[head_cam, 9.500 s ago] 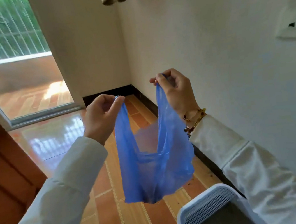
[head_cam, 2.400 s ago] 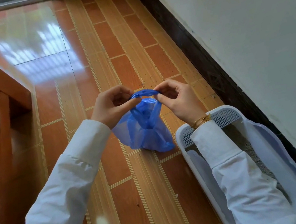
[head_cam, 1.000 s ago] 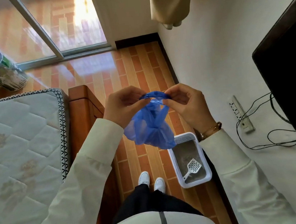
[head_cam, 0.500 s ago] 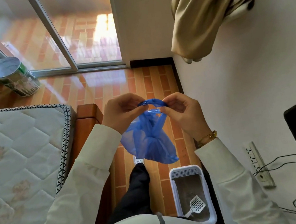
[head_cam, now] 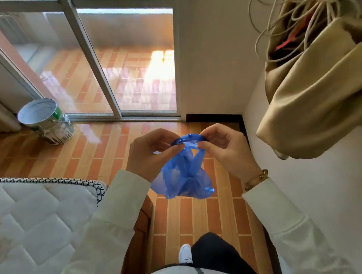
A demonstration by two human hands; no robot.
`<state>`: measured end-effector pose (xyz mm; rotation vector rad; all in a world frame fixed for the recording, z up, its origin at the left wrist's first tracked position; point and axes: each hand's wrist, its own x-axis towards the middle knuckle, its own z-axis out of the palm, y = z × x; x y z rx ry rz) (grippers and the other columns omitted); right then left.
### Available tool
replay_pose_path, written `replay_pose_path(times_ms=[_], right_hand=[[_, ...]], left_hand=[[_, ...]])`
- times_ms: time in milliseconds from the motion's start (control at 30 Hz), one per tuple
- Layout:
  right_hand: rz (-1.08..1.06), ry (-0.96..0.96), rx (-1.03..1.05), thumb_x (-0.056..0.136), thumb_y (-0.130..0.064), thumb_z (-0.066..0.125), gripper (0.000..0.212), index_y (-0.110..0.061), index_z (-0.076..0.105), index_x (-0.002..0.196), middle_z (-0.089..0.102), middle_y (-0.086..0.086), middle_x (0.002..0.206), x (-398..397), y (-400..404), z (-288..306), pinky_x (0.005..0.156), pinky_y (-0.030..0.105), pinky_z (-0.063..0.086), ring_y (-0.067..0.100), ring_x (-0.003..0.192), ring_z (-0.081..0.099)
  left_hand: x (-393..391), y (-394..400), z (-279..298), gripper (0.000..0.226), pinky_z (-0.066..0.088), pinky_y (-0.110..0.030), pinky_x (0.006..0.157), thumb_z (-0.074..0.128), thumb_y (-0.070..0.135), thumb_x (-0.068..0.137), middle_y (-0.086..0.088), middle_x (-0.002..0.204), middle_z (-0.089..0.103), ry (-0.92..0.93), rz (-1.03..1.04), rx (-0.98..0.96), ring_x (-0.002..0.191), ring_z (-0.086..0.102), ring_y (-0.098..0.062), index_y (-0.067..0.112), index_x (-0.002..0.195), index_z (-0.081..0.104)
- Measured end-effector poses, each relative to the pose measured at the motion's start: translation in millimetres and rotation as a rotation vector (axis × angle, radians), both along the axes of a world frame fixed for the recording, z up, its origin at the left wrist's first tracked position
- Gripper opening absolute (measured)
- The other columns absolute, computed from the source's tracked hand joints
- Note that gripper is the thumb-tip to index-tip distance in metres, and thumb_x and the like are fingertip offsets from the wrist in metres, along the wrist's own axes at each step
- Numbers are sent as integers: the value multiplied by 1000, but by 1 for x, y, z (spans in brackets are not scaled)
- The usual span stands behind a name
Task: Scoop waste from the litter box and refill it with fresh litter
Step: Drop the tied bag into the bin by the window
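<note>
Both hands, left hand [head_cam: 149,154] and right hand [head_cam: 225,148], are pinching the limp, light blue bag [head_cam: 182,178] by its twisted handles, fingers clenched, above the floor [head_cam: 99,152].

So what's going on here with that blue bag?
A person stands between a mattress and the wall, holding a small blue plastic bag in the air. The left hand and right hand each pinch its handles near the top, apparently tying them. No litter box is in view.

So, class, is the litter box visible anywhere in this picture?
No: only the tiled floor, the mattress and both hands holding the blue plastic bag show; no litter box appears.
</note>
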<state>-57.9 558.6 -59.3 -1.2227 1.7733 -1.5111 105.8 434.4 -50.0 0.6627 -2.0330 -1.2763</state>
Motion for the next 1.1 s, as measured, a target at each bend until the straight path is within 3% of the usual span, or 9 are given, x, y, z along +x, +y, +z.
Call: replay_pose_path(times_ms=[300,500,667,767,933,1100], right_hand=[[132,-28,5,84,-10,71,13,-14,66,95,72,6,93,-65,-194,-1,84,30,57,19,87,70],[288,-21,15,82,-9,72,13,-8,67,94,72,4,89,-102,-322,-11,85,35,58,18,84,70],[420,-30,12,81,-4,72,13,-3,66,92,71,12,88,-121,-427,-7,83,46,58,28,84,70],[509,34,4,81,-4,72,13,1,66,92,71,14,88,-122,-489,-3,83,47,57,29,83,69],[616,77,25,80,-1,72,13,4,66,91,70,17,86,-113,-587,0,81,50,54,36,82,66],[696,148,24,80,-1,72,12,3,66,91,70,14,84,-89,-692,-9,81,48,54,32,81,66]], left_hand=[[-53,-158,-2,15,55,-26,72,77,8,74,-1,74,70,-4,235,82,62,63,-4,19,81,70],[-80,-259,-11,24,57,-28,72,78,11,73,7,71,72,15,401,109,66,67,-9,34,76,69],[-92,-335,-10,16,57,-36,75,77,21,67,-3,77,72,102,559,173,73,69,-23,31,77,71],[-93,-378,-11,17,57,-29,71,78,19,67,5,74,72,108,666,183,70,69,-16,32,77,71],[-86,-454,-21,17,55,-21,70,79,11,72,3,78,73,104,803,212,71,68,-8,20,84,71],[-64,-538,-35,21,53,-16,70,78,13,73,12,77,72,88,885,188,73,68,-4,30,80,69]])
